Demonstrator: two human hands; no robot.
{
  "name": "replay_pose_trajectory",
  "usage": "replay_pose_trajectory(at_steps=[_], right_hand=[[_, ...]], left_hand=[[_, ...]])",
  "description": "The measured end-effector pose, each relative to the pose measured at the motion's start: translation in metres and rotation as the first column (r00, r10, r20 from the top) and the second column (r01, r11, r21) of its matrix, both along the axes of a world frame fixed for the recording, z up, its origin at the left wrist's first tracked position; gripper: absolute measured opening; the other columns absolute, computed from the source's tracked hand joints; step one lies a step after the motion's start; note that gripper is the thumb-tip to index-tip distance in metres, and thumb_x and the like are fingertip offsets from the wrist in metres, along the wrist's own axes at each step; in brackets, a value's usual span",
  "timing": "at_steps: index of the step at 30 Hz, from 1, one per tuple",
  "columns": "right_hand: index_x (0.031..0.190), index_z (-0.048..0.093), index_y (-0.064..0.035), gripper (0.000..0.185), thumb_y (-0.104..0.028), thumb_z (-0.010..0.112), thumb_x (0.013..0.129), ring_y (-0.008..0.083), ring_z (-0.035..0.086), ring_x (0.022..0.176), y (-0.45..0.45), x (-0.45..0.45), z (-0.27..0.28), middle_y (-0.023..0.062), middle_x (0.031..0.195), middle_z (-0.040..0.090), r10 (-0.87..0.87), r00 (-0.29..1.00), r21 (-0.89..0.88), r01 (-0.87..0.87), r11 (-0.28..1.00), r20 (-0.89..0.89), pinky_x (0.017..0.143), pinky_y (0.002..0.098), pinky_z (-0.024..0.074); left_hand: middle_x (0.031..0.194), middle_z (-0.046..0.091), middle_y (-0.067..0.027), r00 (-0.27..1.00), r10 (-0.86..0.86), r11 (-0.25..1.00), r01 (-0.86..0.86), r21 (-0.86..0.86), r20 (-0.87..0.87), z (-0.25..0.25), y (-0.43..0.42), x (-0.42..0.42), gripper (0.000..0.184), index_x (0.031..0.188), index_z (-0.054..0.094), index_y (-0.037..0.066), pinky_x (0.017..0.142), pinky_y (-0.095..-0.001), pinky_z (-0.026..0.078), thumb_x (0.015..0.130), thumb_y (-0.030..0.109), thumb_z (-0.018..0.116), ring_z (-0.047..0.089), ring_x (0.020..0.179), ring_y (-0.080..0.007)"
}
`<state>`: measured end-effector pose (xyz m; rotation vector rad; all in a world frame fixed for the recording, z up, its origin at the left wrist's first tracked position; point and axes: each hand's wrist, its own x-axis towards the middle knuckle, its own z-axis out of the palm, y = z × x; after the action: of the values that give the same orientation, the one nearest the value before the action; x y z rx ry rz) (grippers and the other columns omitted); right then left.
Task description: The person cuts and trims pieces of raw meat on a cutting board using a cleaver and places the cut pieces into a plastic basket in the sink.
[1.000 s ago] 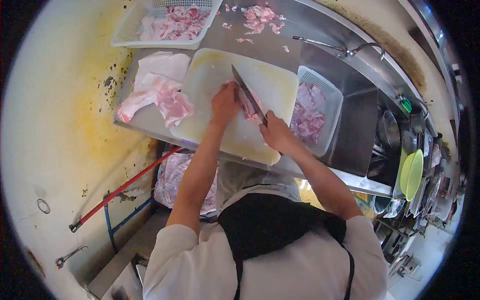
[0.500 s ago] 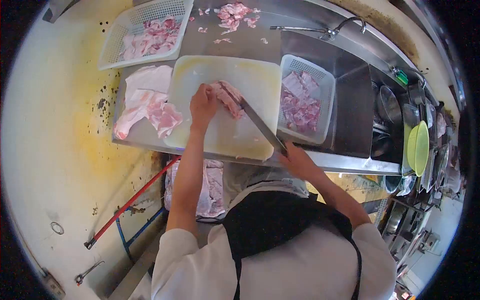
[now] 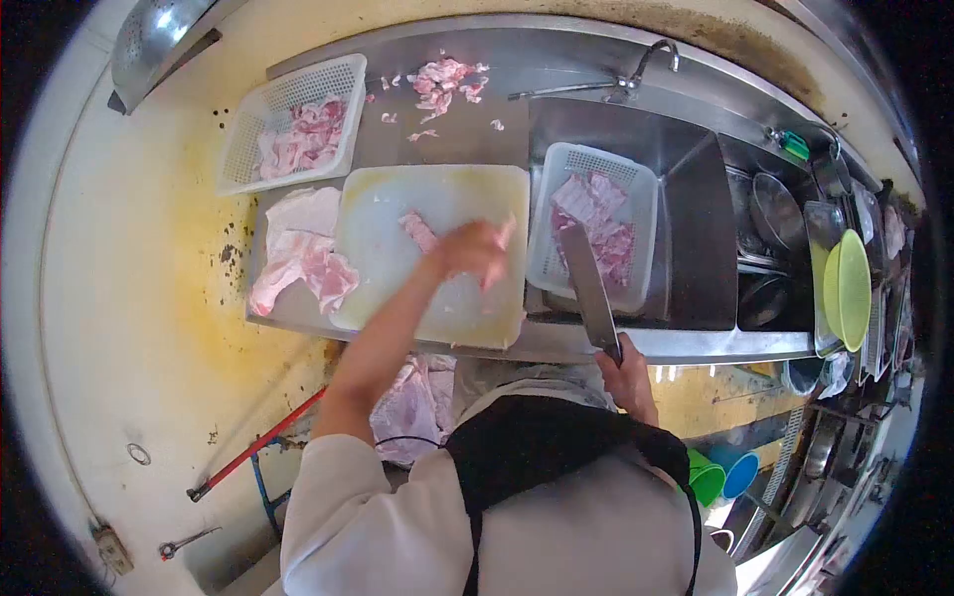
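Note:
My right hand [image 3: 628, 377] is closed round the handle of a wide-bladed kitchen knife [image 3: 588, 283]. The blade points away from me, over the near part of a white perforated basket [image 3: 648, 233] of cut meat [image 3: 596, 204]. My left hand [image 3: 467, 250], blurred by motion, is above the right part of the cutting board [image 3: 427, 308], with a piece of raw meat [image 3: 495, 270] in its fingers. A smaller strip of meat [image 3: 417, 231] lies on the board just left of that hand. Larger slabs of meat [image 3: 303, 253] rest on the steel counter at the board's left.
Another white basket [image 3: 237, 149] of meat stands at the back left. Fatty scraps [image 3: 442, 84] lie behind the board. A faucet [image 3: 626, 87] reaches over the sink [image 3: 696, 228] on the right. A yellow-green basin [image 3: 847, 290] is farther right. Below the counter is more meat [image 3: 409, 407].
The knife has left the meat and swung right to the basket. My left hand has moved right across the board, carrying a piece of meat. The view has shifted.

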<state>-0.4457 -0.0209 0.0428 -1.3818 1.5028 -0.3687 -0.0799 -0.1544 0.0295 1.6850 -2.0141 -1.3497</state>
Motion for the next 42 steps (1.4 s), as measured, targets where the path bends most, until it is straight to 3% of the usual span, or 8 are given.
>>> replay_pose_trajectory(at_steps=[3,4,9,13,17,26,32,42], right_hand=[[0.107,0.054,-0.0017,0.024,-0.016,0.065,0.092,0.0309,0.063,0.063,-0.002,0.0,0.003,0.0174,0.071,0.061,-0.015,0.999,0.024,0.014,1.0,0.031,0.059,0.0408,0.0489],[0.108,0.054,-0.002,0.023,-0.015,0.065,0.092,0.0292,0.063,0.063,-0.004,0.001,0.003,0.0165,0.071,0.061,-0.013,0.999,0.024,0.012,1.0,0.041,0.059,0.0402,0.049],[0.11,0.055,-0.0017,0.024,-0.017,0.064,0.094,0.0209,0.058,0.061,-0.006,-0.008,-0.017,0.012,0.071,0.062,0.081,0.98,-0.151,-0.054,0.987,0.182,0.056,0.0344,0.0453],[0.111,0.055,-0.0002,0.026,-0.019,0.064,0.094,0.0161,0.054,0.058,-0.011,-0.016,-0.036,0.0085,0.069,0.059,0.022,0.984,-0.063,-0.011,0.998,0.174,0.053,0.0326,0.043],[0.107,0.056,0.0008,0.026,-0.02,0.064,0.094,0.012,0.051,0.052,-0.02,-0.009,-0.036,0.0045,0.067,0.057,-0.128,0.971,0.187,0.09,0.978,0.202,0.047,0.0307,0.0418],[0.102,0.055,-0.0008,0.025,-0.024,0.061,0.095,0.0119,0.05,0.045,-0.059,0.036,-0.044,0.002,0.058,0.053,-0.068,0.929,0.068,0.046,0.997,0.365,0.042,0.0314,0.0403],[0.1,0.057,-0.0003,0.026,-0.025,0.061,0.095,0.0125,0.052,0.044,-0.082,0.074,-0.053,0.0035,0.057,0.054,-0.011,0.89,0.095,-0.036,0.995,0.455,0.041,0.0312,0.0405],[0.108,0.06,0.0049,0.033,-0.023,0.063,0.091,0.0258,0.063,0.06,-0.132,0.138,-0.062,0.014,0.065,0.063,0.054,0.932,-0.095,-0.021,0.995,0.358,0.061,0.0435,0.0502]], left_hand=[[0.088,0.073,-0.0115,0.824,0.052,0.981,-0.148,-0.125,-0.564,0.029,-0.055,0.055,0.032,0.095,0.064,-0.001,0.073,-0.0349,0.054,0.089,0.03,0.068,0.069,0.08,-0.0204],[0.086,0.072,-0.0112,0.918,0.383,0.855,-0.394,-0.336,-0.102,0.059,-0.067,0.062,0.037,0.095,0.065,-0.002,0.074,-0.0357,0.053,0.09,0.034,0.068,0.068,0.081,-0.0201],[0.103,0.069,-0.0221,0.638,0.764,0.606,-0.659,-0.446,0.097,0.052,-0.033,0.109,0.057,0.107,0.063,-0.003,0.082,-0.044,0.052,0.085,0.05,0.067,0.068,0.092,-0.0352],[0.123,0.063,-0.0259,0.563,0.693,0.702,-0.667,-0.248,0.45,-0.051,0.044,0.087,0.058,0.123,0.055,0.002,0.096,-0.0467,0.049,0.087,0.046,0.063,0.061,0.115,-0.0404],[0.135,0.054,-0.0264,0.826,0.542,0.414,-0.104,-0.904,0.153,-0.104,0.048,0.036,0.05,0.126,0.053,0.003,0.097,-0.0466,0.049,0.082,0.019,0.068,0.06,0.118,-0.0394],[0.103,0.068,-0.0151,0.837,0.502,0.848,-0.526,-0.067,-0.216,-0.031,0.022,-0.02,0.037,0.112,0.063,0.007,0.077,-0.0415,0.054,0.076,0.005,0.069,0.066,0.089,-0.0317],[0.086,0.063,-0.0134,0.859,0.506,0.681,-0.342,-0.648,0.078,-0.039,0.043,-0.034,0.022,0.101,0.069,0.009,0.069,-0.0385,0.053,0.079,0.01,0.07,0.066,0.074,-0.0298],[0.077,0.062,-0.0133,0.846,0.534,0.67,-0.434,-0.602,-0.016,-0.057,0.047,-0.041,0.014,0.086,0.063,0.006,0.063,-0.0416,0.05,0.073,0.001,0.068,0.063,0.067,-0.0327]])
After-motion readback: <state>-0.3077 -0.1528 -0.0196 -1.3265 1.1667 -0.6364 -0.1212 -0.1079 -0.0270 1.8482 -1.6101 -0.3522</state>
